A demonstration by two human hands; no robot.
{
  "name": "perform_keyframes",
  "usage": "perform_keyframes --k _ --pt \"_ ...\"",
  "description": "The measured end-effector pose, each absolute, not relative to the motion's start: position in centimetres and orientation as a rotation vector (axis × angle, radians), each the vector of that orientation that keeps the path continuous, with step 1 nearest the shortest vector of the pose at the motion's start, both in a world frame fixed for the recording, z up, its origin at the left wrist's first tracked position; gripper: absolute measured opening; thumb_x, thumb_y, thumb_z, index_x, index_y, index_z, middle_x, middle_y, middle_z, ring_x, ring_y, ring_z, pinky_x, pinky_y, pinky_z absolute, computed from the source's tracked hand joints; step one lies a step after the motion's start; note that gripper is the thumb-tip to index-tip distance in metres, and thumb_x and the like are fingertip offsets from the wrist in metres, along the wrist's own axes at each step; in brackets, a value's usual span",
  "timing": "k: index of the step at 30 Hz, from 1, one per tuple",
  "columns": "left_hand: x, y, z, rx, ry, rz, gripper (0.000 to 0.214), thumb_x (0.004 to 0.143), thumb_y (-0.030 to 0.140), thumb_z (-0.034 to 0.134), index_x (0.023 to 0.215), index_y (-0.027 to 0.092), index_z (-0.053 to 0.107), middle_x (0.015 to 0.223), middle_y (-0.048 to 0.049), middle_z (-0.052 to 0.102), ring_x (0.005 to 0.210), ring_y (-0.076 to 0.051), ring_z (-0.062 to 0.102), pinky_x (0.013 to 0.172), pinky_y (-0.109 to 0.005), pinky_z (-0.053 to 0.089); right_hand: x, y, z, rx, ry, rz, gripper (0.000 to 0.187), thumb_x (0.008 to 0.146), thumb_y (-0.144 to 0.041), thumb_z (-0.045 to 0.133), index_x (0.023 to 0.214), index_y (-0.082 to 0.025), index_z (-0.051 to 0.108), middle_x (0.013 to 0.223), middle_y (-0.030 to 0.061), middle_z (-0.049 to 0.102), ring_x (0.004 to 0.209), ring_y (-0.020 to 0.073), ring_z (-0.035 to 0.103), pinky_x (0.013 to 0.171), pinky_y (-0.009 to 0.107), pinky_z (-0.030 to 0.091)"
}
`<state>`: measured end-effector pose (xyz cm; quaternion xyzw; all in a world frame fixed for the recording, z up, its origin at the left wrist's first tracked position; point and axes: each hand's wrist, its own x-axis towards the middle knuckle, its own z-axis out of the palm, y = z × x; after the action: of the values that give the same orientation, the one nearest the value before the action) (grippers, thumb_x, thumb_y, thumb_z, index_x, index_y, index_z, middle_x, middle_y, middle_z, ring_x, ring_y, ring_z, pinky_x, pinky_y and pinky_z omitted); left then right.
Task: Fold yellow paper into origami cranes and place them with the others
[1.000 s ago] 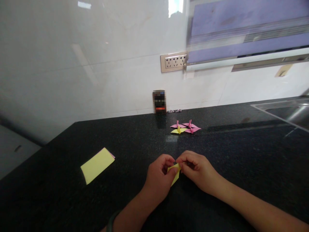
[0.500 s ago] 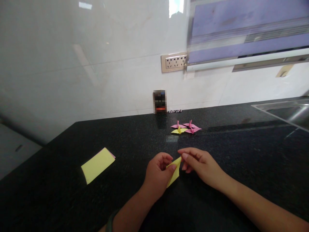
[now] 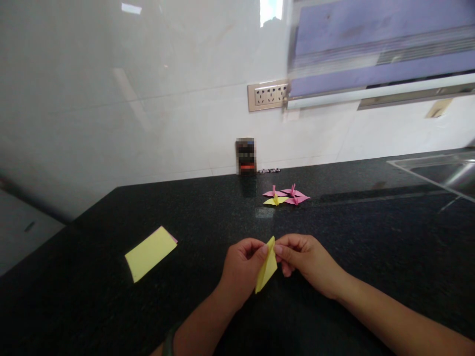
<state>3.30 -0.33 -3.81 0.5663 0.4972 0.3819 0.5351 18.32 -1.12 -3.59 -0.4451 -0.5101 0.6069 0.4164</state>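
A folded piece of yellow paper [image 3: 267, 271] is held between my two hands, just above the dark countertop. My left hand [image 3: 243, 262] pinches its left edge, thumb in front. From the right, my right hand [image 3: 302, 254] grips the upper right edge between thumb and fingers. Beyond them stand folded paper cranes: a yellow crane [image 3: 276, 200] in front and pink cranes [image 3: 296, 199] beside and behind it. To the left lies a stack of yellow paper [image 3: 150, 254] with a pink edge showing beneath.
The black countertop [image 3: 208, 212] meets a white tiled wall. Against the wall stands a small dark box, blurred out [image 3: 246, 157], with a beaded strand [image 3: 269, 171] next to it. A sink [image 3: 445, 173] is set in at the right. A socket panel [image 3: 266, 96] hangs above.
My right hand has closed on the yellow paper's upper right edge and sits slightly lower. The paper is more upright, its folds now turned edge-on; the left thumb has shifted up.
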Motion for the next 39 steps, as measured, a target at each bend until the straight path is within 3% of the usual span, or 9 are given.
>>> perform_keyframes --k 21,29,39 --pt "3.47 -0.74 -3.41 1.236 1.133 0.875 0.019 0.072 0.032 0.053 0.071 0.013 0.055 0.061 -0.0006 0.056 0.054 -0.009 0.049 0.051 -0.020 0.038 18.30 -1.12 -3.62 -1.195 -1.309 1.482 0.011 0.069 -0.023 0.054 0.064 -0.014 0.057 0.052 -0.0030 0.054 0.040 0.0056 0.045 0.040 0.017 0.033" --pt "3.62 -0.93 -3.16 1.113 1.019 0.704 0.035 0.067 0.022 0.058 0.098 0.015 0.044 0.074 -0.0033 0.060 0.051 -0.010 0.056 0.045 -0.020 0.039 18.52 -0.91 -3.72 -1.225 -1.365 1.367 0.015 0.073 -0.026 0.051 0.065 -0.014 0.056 0.056 -0.0014 0.055 0.042 0.0059 0.044 0.042 0.018 0.034" --pt "3.53 -0.66 -3.44 1.167 0.978 0.830 0.038 0.065 0.016 0.059 0.100 0.015 0.044 0.066 0.0024 0.053 0.050 -0.006 0.046 0.043 -0.017 0.038 18.44 -1.03 -3.44 -1.215 -1.369 1.480 0.013 0.072 -0.027 0.051 0.068 -0.015 0.054 0.054 -0.0039 0.052 0.039 0.0049 0.044 0.039 0.017 0.032"
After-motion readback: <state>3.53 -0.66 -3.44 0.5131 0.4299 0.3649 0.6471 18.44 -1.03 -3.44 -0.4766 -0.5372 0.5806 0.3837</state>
